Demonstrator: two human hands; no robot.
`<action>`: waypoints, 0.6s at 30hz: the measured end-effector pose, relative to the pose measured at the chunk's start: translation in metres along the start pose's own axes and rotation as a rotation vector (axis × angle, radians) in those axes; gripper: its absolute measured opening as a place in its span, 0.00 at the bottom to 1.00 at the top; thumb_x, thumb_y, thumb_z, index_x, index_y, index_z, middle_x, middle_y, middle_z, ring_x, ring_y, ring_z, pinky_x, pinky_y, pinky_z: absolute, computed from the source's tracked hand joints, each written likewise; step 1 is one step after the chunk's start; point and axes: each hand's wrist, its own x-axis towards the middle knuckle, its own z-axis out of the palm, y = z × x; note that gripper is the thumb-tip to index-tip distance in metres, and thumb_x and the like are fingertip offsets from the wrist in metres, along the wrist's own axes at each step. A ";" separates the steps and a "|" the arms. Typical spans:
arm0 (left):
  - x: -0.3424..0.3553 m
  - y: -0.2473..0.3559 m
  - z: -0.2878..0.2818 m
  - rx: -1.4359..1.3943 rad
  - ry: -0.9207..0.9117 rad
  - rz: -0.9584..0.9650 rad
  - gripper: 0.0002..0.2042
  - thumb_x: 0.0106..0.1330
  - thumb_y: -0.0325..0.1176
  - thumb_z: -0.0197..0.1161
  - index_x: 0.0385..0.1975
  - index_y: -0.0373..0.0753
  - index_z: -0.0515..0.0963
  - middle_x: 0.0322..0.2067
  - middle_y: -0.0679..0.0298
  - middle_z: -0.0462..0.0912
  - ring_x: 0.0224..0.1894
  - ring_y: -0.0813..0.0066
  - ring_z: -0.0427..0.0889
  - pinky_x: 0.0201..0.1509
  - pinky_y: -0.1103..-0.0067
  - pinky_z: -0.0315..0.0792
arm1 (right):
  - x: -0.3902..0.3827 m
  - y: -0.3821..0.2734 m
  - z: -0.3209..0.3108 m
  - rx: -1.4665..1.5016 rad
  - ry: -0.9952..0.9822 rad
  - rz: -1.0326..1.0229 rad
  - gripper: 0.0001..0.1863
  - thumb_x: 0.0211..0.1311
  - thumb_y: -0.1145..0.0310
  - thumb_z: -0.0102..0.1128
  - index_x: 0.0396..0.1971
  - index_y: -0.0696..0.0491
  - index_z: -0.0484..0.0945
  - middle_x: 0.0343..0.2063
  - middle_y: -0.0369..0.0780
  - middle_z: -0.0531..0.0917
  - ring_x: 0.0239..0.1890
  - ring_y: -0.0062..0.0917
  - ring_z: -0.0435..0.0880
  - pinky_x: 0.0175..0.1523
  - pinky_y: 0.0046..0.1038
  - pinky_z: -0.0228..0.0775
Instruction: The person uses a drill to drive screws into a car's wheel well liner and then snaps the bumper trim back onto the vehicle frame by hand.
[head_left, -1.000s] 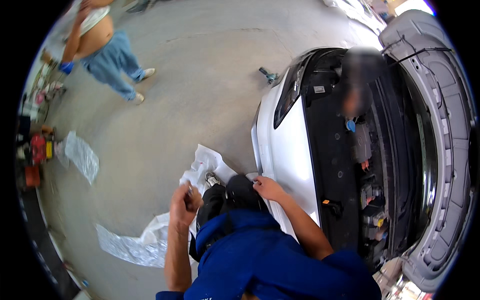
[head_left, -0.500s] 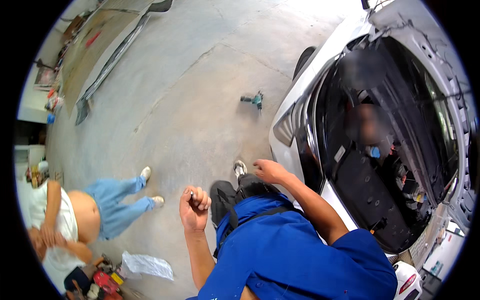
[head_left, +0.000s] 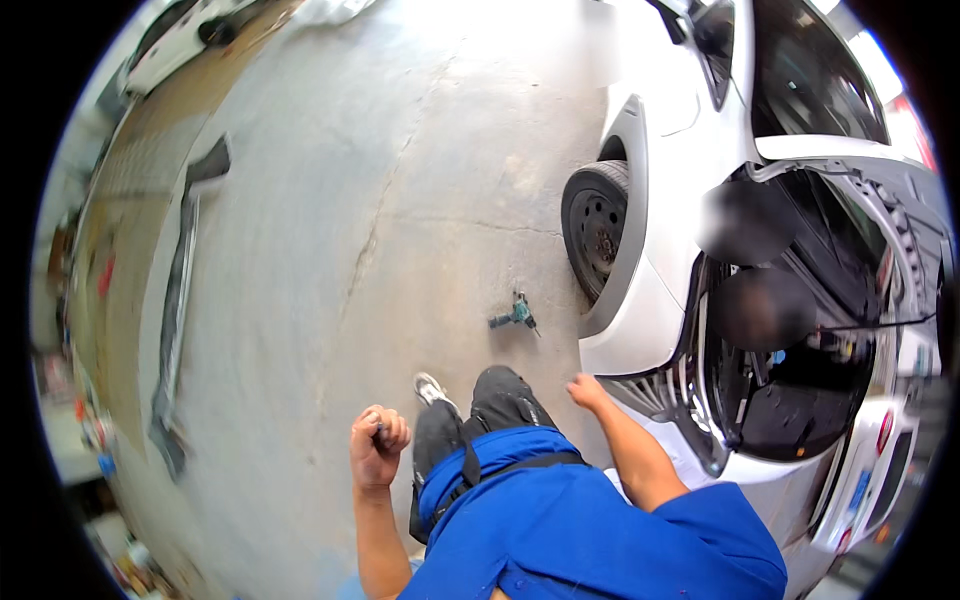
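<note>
My left hand [head_left: 378, 445] is raised at my left side, its fingers curled in a fist around a small dark object [head_left: 378, 428], mostly hidden and too small to name. My right hand [head_left: 585, 390] is held out beside the front of a white car [head_left: 640, 335]. Its fingers are curled in, with nothing visible in them, and I cannot tell whether it touches the car. On the floor ahead of my feet lies a green and black cordless drill [head_left: 517, 312], apart from both hands.
The car's front wheel [head_left: 598, 225] stands to the right of the drill, and its hood [head_left: 905, 225] is raised over the engine bay. A long grey and black car trim piece [head_left: 178, 310] lies on the concrete floor at left. Another white car [head_left: 868, 470] is at lower right.
I have turned and stepped forward along the car; the front wheel has come into view. The person at left has left the view. My right hand's fingers have curled in more.
</note>
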 end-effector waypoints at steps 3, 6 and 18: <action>0.097 0.103 -0.010 0.177 -0.089 -0.120 0.18 0.72 0.38 0.49 0.17 0.44 0.60 0.14 0.70 0.59 0.18 0.79 0.54 0.23 0.78 0.52 | -0.009 0.012 0.014 0.142 -0.084 0.392 0.22 0.58 0.58 0.54 0.42 0.62 0.82 0.48 0.58 0.82 0.54 0.51 0.81 0.58 0.46 0.73; 0.226 0.137 0.002 0.262 -0.224 -0.263 0.20 0.72 0.36 0.50 0.15 0.44 0.58 0.12 0.69 0.60 0.17 0.79 0.54 0.22 0.78 0.51 | -0.017 0.056 0.045 0.353 0.247 0.651 0.15 0.60 0.64 0.52 0.36 0.58 0.83 0.25 0.47 0.86 0.23 0.34 0.85 0.27 0.37 0.77; 0.535 0.086 0.131 0.439 -0.420 -0.804 0.20 0.71 0.38 0.53 0.15 0.46 0.57 0.13 0.67 0.60 0.17 0.77 0.58 0.23 0.77 0.56 | 0.181 -0.243 -0.052 0.876 0.338 0.418 0.22 0.63 0.56 0.57 0.49 0.57 0.80 0.47 0.54 0.84 0.52 0.46 0.83 0.57 0.41 0.74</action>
